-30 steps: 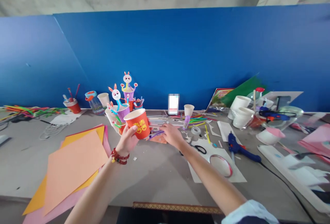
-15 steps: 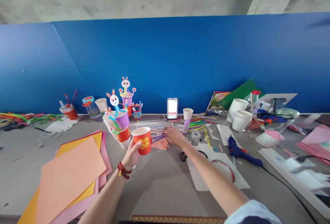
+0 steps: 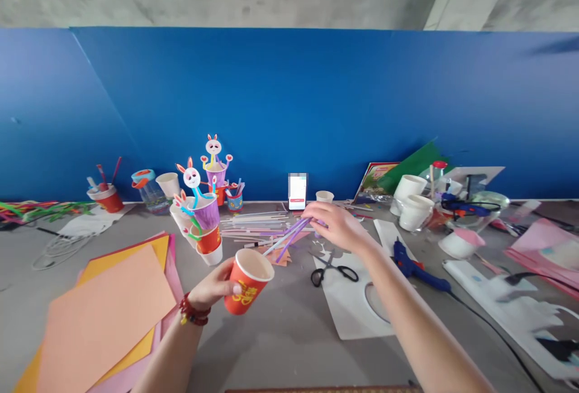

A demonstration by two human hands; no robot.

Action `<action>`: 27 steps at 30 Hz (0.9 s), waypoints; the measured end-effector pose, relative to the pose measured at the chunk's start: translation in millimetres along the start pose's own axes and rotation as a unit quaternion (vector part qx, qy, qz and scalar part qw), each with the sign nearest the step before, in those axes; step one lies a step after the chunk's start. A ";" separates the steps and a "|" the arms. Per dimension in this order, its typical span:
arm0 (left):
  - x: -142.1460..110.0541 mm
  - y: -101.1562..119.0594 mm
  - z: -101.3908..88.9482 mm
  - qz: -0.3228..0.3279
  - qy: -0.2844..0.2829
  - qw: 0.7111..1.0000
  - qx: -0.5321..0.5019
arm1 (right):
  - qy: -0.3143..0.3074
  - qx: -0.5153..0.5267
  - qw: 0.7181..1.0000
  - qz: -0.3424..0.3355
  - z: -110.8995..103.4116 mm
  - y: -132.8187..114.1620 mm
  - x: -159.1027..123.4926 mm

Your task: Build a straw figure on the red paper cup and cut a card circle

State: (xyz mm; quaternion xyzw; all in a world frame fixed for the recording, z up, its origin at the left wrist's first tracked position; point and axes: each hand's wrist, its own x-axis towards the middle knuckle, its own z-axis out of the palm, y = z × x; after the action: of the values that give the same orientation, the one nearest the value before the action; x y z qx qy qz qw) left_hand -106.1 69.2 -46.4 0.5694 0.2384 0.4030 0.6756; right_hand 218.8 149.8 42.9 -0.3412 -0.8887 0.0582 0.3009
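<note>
My left hand [image 3: 215, 287] is closed around a red paper cup [image 3: 244, 296] with yellow lettering. The cup leans to the right, its mouth facing up. Over the middle of the table, my right hand [image 3: 335, 222] pinches a few thin purple strips [image 3: 294, 231] that slant down to the left. Their lower ends hang near the cup's rim, and I cannot tell whether one reaches inside. Under them lie an orange paper scrap [image 3: 279, 257] and loose white and purple strips [image 3: 253, 222]. Black-handled scissors [image 3: 332, 269] lie below my right hand.
Rabbit figures on stacked cups [image 3: 205, 212] stand left of centre. Coloured paper sheets [image 3: 108, 314] cover the left front. A phone [image 3: 297, 191] leans at the back. On the right are a blue glue gun [image 3: 418, 269], its cord, a power strip [image 3: 493, 314] and white cups [image 3: 414, 209].
The red cup has come lower and nearer and now tilts right. My right hand has lifted and moved right with the purple strips. The scissors show more fully.
</note>
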 end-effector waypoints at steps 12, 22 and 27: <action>25.8 -40.5 44.0 0.118 -0.003 0.987 0.112 | 0.083 0.484 0.843 0.218 57.6 -56.1 -28.7; 40.6 -47.0 46.5 0.214 -0.051 0.952 0.214 | 0.228 0.259 0.937 0.063 11.1 -70.7 -64.8; 43.9 -53.3 44.7 0.231 -0.053 0.942 0.237 | 0.146 0.156 0.976 -0.027 31.1 -74.0 -62.4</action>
State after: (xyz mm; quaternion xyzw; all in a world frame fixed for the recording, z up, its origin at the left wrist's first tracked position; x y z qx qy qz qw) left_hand -32.0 77.8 -81.1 0.7731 0.1527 0.4489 0.4213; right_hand 195.2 56.6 9.6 -0.2710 -0.8237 0.1377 0.4786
